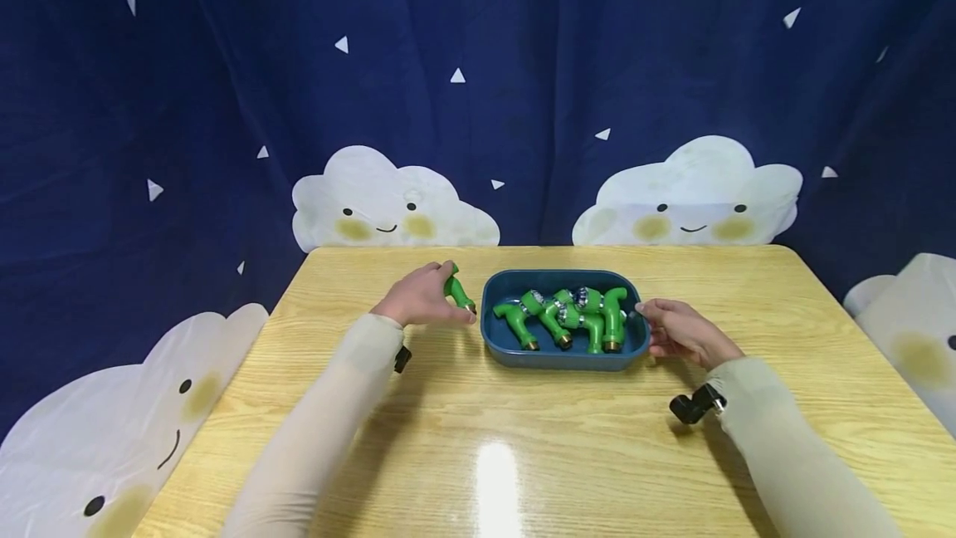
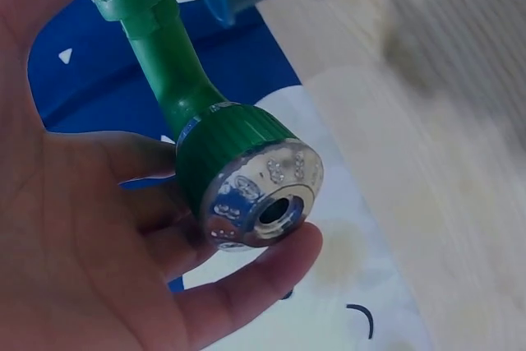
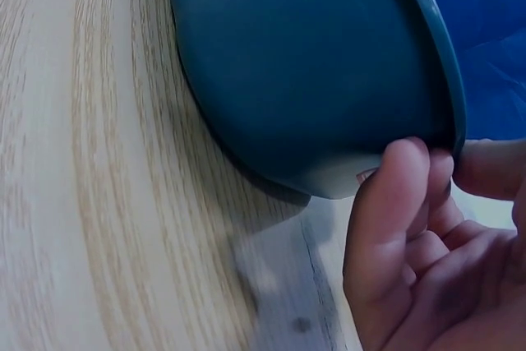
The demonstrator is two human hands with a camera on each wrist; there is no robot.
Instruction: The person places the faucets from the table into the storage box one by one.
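Observation:
My left hand (image 1: 427,295) holds a green pipe fitting (image 2: 168,63) just left of a blue bin. The fitting has a curved body, a brass threaded end and a ribbed collar with a chrome cap. In the left wrist view my thumb is at the threaded end and my fingers curl about the capped end. My right hand (image 1: 683,330) pinches the right rim of the blue bin (image 1: 568,361), thumb inside and fingers against the outer wall. Several similar green fittings (image 1: 556,318) lie jumbled in the bin.
The bin stands on a light wooden table (image 1: 523,430), toward its back edge. Behind hangs a dark blue curtain (image 1: 523,106) with white triangles and smiling clouds (image 1: 687,198). A small black wrist camera (image 1: 696,403) sticks out from the right sleeve.

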